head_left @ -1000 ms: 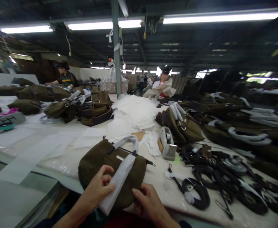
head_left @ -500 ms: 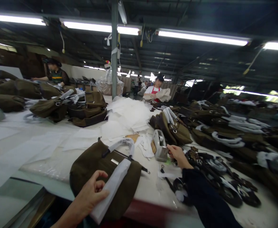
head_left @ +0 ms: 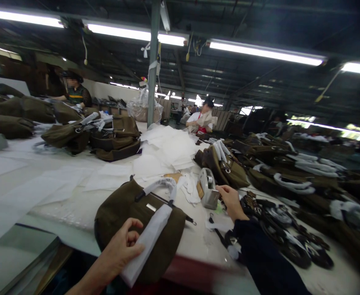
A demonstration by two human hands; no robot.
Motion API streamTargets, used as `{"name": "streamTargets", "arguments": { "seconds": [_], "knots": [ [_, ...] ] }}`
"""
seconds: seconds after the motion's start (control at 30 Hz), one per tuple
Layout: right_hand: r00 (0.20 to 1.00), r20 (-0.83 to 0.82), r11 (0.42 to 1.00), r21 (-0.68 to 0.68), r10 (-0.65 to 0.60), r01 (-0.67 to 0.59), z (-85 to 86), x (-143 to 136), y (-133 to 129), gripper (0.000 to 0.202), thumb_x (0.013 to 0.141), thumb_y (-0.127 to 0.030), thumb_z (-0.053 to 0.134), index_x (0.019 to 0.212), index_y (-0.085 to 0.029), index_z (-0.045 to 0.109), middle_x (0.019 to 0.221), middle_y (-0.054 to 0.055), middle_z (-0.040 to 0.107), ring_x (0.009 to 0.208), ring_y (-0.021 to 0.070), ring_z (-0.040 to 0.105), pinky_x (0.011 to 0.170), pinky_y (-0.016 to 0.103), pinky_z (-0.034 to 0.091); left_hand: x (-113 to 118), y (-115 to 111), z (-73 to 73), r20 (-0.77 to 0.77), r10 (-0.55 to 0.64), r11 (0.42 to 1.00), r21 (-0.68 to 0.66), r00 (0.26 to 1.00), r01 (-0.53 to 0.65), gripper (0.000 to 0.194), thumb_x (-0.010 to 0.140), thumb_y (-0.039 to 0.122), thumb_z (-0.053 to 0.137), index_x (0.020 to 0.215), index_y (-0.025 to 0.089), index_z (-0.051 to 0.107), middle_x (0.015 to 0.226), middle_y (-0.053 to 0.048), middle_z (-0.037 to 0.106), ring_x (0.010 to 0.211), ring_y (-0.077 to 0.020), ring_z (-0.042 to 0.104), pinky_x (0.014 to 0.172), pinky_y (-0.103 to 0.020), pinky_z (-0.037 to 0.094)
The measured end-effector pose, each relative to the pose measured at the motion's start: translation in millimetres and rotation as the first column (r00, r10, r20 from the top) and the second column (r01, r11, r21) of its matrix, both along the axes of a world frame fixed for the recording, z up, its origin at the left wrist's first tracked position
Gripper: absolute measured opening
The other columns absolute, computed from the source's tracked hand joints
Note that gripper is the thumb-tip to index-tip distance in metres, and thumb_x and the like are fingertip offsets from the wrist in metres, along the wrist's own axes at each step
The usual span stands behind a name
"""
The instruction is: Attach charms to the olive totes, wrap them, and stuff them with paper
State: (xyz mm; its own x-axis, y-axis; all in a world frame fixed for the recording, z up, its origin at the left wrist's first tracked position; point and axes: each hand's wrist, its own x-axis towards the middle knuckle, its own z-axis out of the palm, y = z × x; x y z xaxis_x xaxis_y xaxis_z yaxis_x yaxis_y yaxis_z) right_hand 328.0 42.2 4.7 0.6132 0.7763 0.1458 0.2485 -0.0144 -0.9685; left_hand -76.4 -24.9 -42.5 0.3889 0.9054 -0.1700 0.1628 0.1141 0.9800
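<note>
An olive bag (head_left: 115, 209) lies at the front edge of the white table, one handle wrapped in clear-white film. My left hand (head_left: 126, 248) is closed on a strip of white wrapping (head_left: 150, 241) that runs diagonally over the bag's front. To the right of the bag, a grey tape dispenser (head_left: 209, 197) stands on the table. The fingers of my right hand (head_left: 230, 198) are pinched together at its right side; what they hold, if anything, is too small to make out.
White sheets (head_left: 170, 145) are heaped mid-table, with more at the left. Olive bags (head_left: 118, 137) lie behind on the left and in a large pile (head_left: 268, 159) at right. Dark straps (head_left: 287, 229) lie right of my right hand. Two people work farther back.
The view has shifted slightly, so most things appear a little to the right. Both hands keep nearly the same pose and place. The person at the back has moved the cloth they hold.
</note>
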Motion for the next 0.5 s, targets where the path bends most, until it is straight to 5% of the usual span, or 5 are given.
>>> {"name": "streamTargets", "arguments": {
  "seconds": [0.23, 0.5],
  "knots": [
    [0.979, -0.202, 1.000, -0.027, -0.009, 0.004, -26.6, -17, -38, 0.039, 0.057, -0.050, 0.076, 0.069, -0.016, 0.061, 0.065, 0.001, 0.060, 0.055, 0.0111, 0.050, 0.053, 0.026, 0.043, -1, 1, 0.7, 0.042, -0.009, 1.000, -0.019, 0.999, 0.010, 0.043, 0.072, 0.025, 0.060, 0.107, 0.021, 0.036, 0.064, 0.010, 0.051, 0.054, -0.0095, 0.045, 0.053, -0.022, 0.029],
    [0.896, -0.442, 0.994, -0.068, 0.048, -0.087, -43.5, -29, -28, 0.032, 0.059, -0.036, 0.082, 0.063, -0.021, 0.054, 0.054, -0.001, 0.052, 0.046, 0.0095, 0.044, 0.046, 0.027, 0.046, -1, -6, 21.6, 0.080, 0.024, 0.997, -0.076, 0.997, -0.018, 0.044, 0.069, 0.026, 0.064, 0.104, 0.021, 0.038, 0.064, 0.009, 0.052, 0.054, -0.0093, 0.047, 0.051, -0.021, 0.028]
  ]
}}
